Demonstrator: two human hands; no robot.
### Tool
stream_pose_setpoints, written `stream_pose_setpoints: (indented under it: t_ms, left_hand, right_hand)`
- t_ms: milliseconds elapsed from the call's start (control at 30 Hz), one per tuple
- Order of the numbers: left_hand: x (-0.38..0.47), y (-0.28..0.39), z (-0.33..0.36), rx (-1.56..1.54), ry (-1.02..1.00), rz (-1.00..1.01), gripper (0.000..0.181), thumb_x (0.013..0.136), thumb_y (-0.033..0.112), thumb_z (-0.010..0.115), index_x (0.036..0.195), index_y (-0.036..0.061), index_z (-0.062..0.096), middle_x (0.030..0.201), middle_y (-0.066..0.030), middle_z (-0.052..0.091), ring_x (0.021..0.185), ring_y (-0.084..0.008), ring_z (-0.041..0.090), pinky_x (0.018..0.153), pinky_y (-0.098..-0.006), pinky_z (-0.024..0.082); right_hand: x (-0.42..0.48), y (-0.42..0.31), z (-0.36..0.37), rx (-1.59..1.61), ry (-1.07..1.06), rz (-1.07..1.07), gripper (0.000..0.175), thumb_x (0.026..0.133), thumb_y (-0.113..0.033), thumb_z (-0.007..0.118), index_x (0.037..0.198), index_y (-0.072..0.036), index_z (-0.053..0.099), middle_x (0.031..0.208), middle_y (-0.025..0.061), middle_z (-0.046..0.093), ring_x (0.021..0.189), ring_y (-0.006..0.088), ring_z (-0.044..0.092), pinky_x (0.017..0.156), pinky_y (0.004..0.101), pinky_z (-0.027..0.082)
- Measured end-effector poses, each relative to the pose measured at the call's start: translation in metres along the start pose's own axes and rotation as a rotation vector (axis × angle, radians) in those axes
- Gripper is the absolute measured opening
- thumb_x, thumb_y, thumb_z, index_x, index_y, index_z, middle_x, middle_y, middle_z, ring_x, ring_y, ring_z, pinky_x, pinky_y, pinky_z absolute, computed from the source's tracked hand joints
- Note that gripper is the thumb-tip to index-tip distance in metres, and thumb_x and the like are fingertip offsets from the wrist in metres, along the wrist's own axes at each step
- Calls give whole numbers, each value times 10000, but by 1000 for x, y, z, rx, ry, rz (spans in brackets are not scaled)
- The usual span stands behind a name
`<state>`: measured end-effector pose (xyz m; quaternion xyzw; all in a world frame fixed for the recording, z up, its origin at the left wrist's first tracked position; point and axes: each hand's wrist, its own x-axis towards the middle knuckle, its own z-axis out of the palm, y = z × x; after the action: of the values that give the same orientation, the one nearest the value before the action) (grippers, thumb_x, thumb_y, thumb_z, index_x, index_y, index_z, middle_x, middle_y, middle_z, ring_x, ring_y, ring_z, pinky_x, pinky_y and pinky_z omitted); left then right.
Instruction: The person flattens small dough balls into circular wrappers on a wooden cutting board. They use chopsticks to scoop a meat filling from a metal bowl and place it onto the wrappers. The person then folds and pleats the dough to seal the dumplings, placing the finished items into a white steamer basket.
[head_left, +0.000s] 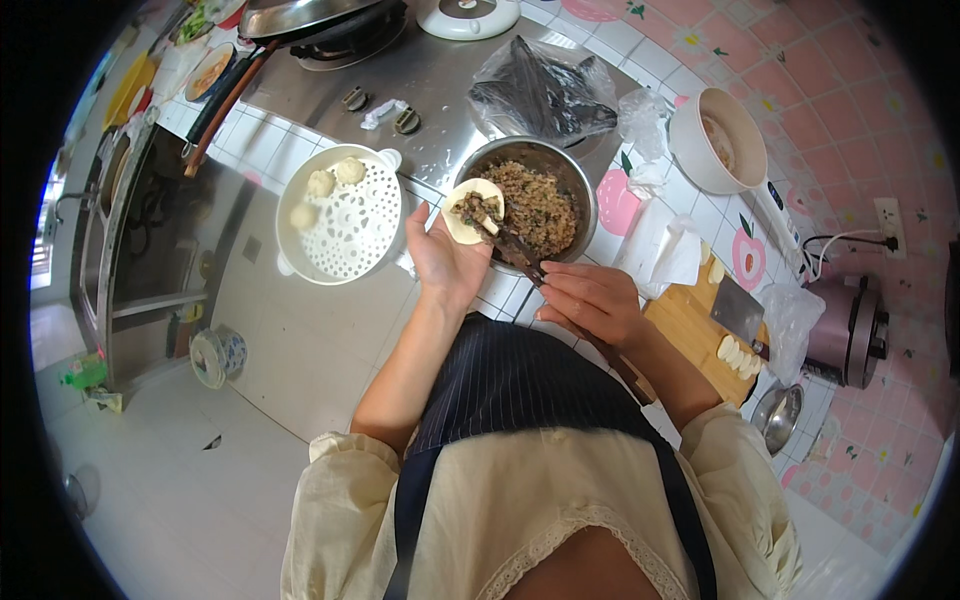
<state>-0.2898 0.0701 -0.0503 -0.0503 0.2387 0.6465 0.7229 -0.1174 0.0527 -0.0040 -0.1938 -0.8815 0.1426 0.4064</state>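
Observation:
On the fingers of my left hand (450, 259) lies a round dough wrapper (466, 234) with a mound of chopped filling (474, 209) on it. My right hand (592, 300) grips a dark, long-handled utensil (523, 255), perhaps chopsticks or a spatula; its pale tip touches the filling. Just behind both hands, a steel bowl (590, 202) holds more brown filling (536, 202). Left of the bowl is a white perforated steamer tray (352, 244) with three filled buns (321, 183) near its far left side.
A wooden board (682, 319) at right bears a cleaver (737, 309) and dough pieces (739, 357). Behind the bowl, a plastic bag (544, 86) rests on the steel cooktop (442, 82). A pan (300, 19) has handles jutting forward; a white pot (718, 142) stands right.

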Motion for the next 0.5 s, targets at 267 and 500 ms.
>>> stream_pose_setpoints:
  t_ms: [267,500]
  left_hand:
    - [2,6,-8,-111,-14,25,554,802,332,244,1162,-87,287,1189,-243,339,1109,-314,351,950,-370,275]
    - [-6,32,-24,-26,87,130,546,793,327,269,1174,-65,280,1187,-219,344,1101,-318,351,932,-380,279]
  right_hand:
    - [-5,2,-11,122,436,635,122,729,-32,567,845,-14,533,717,84,560,658,170,545,591,243,434]
    - [-24,42,20,122,379,726,69,740,-75,572,744,-8,553,678,75,545,574,154,506,542,241,405]
